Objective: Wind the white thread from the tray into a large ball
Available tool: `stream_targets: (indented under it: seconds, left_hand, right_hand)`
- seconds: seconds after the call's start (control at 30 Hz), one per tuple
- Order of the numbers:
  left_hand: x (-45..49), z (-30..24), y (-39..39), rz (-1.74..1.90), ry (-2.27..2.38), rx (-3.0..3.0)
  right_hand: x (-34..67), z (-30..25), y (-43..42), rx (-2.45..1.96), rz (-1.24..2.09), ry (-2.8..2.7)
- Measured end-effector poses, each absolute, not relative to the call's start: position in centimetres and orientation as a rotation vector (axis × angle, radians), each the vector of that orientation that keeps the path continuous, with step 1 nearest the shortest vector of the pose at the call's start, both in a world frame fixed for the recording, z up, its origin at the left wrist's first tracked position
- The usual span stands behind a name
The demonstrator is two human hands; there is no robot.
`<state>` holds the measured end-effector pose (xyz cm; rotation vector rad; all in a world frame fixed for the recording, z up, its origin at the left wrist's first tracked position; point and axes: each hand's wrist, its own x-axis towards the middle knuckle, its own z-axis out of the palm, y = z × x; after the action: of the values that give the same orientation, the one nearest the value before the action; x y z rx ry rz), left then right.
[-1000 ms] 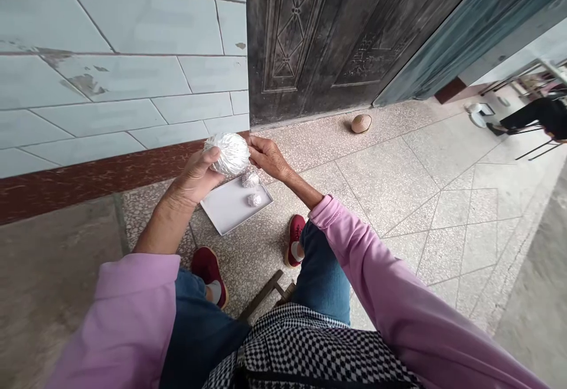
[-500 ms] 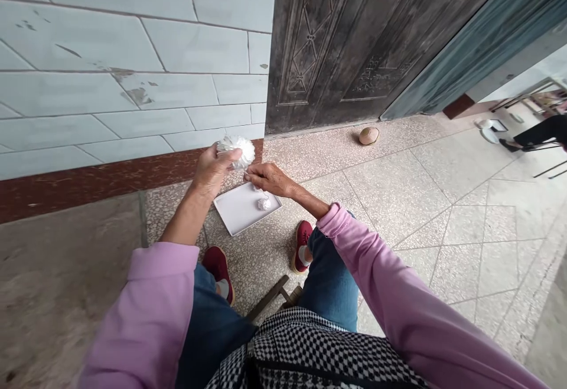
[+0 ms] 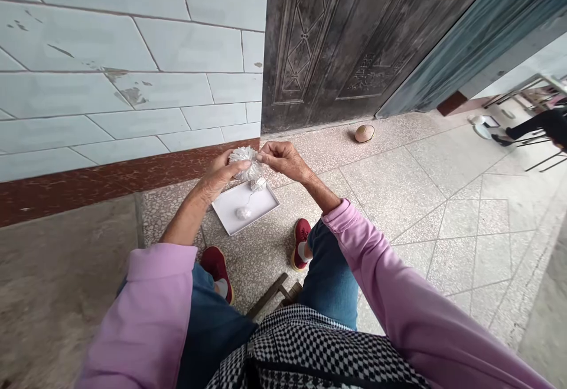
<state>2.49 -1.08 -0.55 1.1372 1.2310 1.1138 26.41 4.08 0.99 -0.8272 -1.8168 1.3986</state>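
A large white ball [image 3: 245,162] of wound thread is gripped in the left hand [image 3: 218,175], fingers curled around its near side; it is held in the air just above the far edge of the white tray [image 3: 261,205]. The right hand [image 3: 283,159] is closed in a pinch at the ball's right side, apparently on a thread end, though the thread itself is too fine to be made out there. Two small balls are seen on the tray: one [image 3: 258,184] near its far edge, directly below the large ball, and one [image 3: 243,213] near the tray's middle, with a thin strand visible between them. The tray is set on the speckled floor [image 3: 398,188], between the red shoes [image 3: 301,237] and the wall's red skirting [image 3: 110,179]. Risks, as judged: if the pinch is loosened, the thread end could be lost against the ball's surface; if the thread is pulled hard while a small ball is snagged, that ball could be dragged off the tray onto the floor; a slack left grip could let the large ball drop and roll. Orientation: the large ball is near round, so no clear long axis can be assigned; it appears slightly wider left to right, its strands running roughly toward the right hand.
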Motion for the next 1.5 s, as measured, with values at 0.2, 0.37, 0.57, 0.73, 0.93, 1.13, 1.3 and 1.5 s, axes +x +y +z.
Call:
stream_targets:
  seconds: [0.2,0.37,0.57,0.73,0.93,1.13,1.3,1.5]
  left_hand:
    - [2.9,-0.4,-2.0,1.005,1.012,1.029]
    - [2.4,-0.8,-1.6,0.93,1.046,1.12]
    - [2.4,0.0,-1.7,0.896,0.971,1.152]
    - [2.4,0.4,-2.2,0.907,0.93,1.069]
    - [2.5,-0.1,-1.6,0.956,0.923,0.989]
    - [3.6,-0.3,-0.6,1.156,0.912,0.86]
    - [3.7,0.1,0.2,1.312,0.89,0.861]
    - [2.6,-1.2,1.2,1.44,1.109,0.862]
  right_hand:
    - [25.9,1.7,3.5,-0.979,1.338,-1.756]
    - [25.7,2.3,3.4,-1.025,1.298,-1.77]
    - [26.2,1.8,4.5,-0.977,1.308,-1.703]
    - [25.7,0.1,5.4,-0.894,1.332,-1.674]
    - [24.6,-1.6,6.0,-0.941,1.428,-1.557]
    - [24.4,-2.4,6.3,-1.056,1.454,-1.527]
    - [24.5,-2.1,5.3,-1.155,1.395,-1.706]
    - [23.9,-0.2,2.2,-1.049,1.336,-2.103]
